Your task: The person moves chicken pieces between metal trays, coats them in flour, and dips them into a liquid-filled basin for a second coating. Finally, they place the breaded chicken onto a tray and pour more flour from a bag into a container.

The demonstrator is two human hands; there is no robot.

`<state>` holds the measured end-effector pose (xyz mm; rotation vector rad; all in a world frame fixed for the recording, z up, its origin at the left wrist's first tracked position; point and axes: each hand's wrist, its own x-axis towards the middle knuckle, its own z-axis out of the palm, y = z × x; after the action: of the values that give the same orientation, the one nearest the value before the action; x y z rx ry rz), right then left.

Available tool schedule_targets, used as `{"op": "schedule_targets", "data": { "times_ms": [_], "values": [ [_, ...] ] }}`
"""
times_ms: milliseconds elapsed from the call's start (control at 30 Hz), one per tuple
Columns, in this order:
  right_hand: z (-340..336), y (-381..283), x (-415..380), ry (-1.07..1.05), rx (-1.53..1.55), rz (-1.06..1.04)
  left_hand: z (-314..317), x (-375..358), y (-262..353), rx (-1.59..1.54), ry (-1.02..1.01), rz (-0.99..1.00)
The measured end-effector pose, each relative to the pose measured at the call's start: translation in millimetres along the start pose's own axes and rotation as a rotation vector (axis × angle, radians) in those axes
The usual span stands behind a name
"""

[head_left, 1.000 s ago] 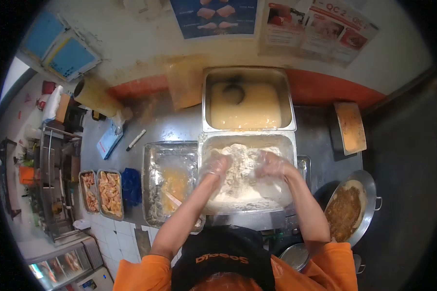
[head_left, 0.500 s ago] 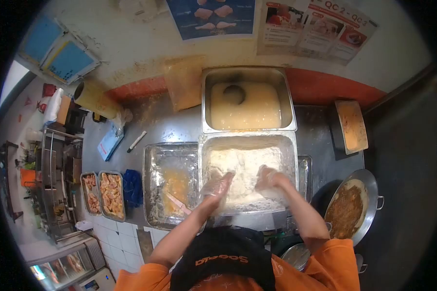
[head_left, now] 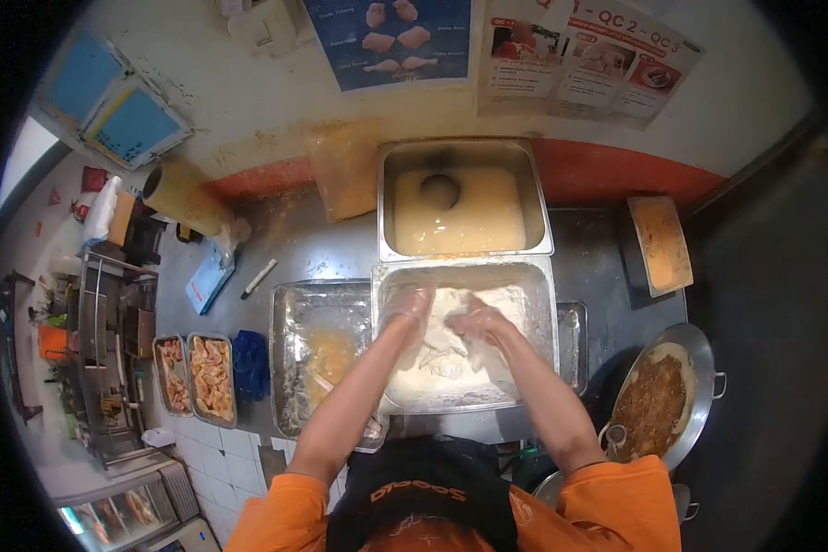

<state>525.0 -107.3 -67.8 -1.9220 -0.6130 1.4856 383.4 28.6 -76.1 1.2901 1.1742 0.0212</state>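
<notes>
**Both hands worked into the flour pan**

The flour pan (head_left: 538,304) is set at the middle of a steel counter (head_left: 322,244), directly in front of the person. White flour and pale coated pieces are heaped inside it. A batter pan (head_left: 460,207) is placed just behind it, against the wall, with a round ladle sunk in the batter. A smeared tray (head_left: 317,354) is butted against the flour pan's left side. Further left, two small trays of prawns (head_left: 198,377) are lined up beside a blue cloth (head_left: 248,363). To the right, a wok (head_left: 662,396) of brown crumbs is seen at the counter's edge, and a flat orange-dusted tray (head_left: 660,244) is laid behind it. Posters (head_left: 487,41) are fixed to the stained wall above.

The left hand (head_left: 412,308), gloved in clear plastic, is pressed into the flour with fingers loosely curled. The right hand (head_left: 473,322), likewise gloved, is laid close beside it on the heap, fingers partly bent. Whether a piece is gripped by either hand cannot be told under the flour.
</notes>
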Motion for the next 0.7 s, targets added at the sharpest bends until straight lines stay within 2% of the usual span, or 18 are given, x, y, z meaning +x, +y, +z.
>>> {"op": "schedule_targets", "data": {
  "times_ms": [33, 100, 167, 267, 300, 400, 433, 533, 600, 633, 700],
  "values": [
    [7.9, -6.3, -3.5, -0.021, -0.055, -0.087, 6.2, 7.8, -1.5, -0.155, -0.062, -0.002],
    [2.0, -12.2, -17.4, -0.067, -0.224, -0.210, 6.2, 16.6, -14.3, -0.192, -0.154, -0.043],
    [-26.7, -52.3, -74.0, -0.125, -0.433, -0.283, -16.7, -64.6, 44.5, 0.056, -0.210, -0.128],
    [-52.2, -42.4, -89.3, -0.314, -0.271, -0.049, -9.4, -127.5, 46.4, 0.647, 0.032, 0.028],
    [-45.8, -9.4, -72.2, -0.336, -0.337, 0.075, -2.2, -133.6, 35.8, 0.564, 0.022, 0.006],
    [13.6, 20.7, -43.1, -0.162, -0.583, 0.127, 14.1, -119.5, 6.8, 0.338, 0.018, -0.009],
    [23.6, 9.8, -47.3, -0.148, -0.541, 0.062, 16.0, -103.5, -9.9, 0.285, 0.019, 0.003],
    [18.3, -42.7, -84.8, -0.123, -0.467, -0.101, 23.4, -60.2, -45.6, -0.193, -0.033, -0.142],
    [-2.6, -70.2, -97.6, -0.138, -0.461, -0.176, 11.1, -67.2, -47.8, -0.654, -0.160, -0.175],
    [-22.0, -74.5, -88.4, -0.202, -0.429, -0.111, 6.6, -60.1, -48.4, -0.479, -0.137, -0.185],
    [-54.5, -75.3, -68.7, -0.254, -0.419, -0.009, -5.7, -77.1, -36.5, -0.501, -0.095, -0.179]
  ]
}}
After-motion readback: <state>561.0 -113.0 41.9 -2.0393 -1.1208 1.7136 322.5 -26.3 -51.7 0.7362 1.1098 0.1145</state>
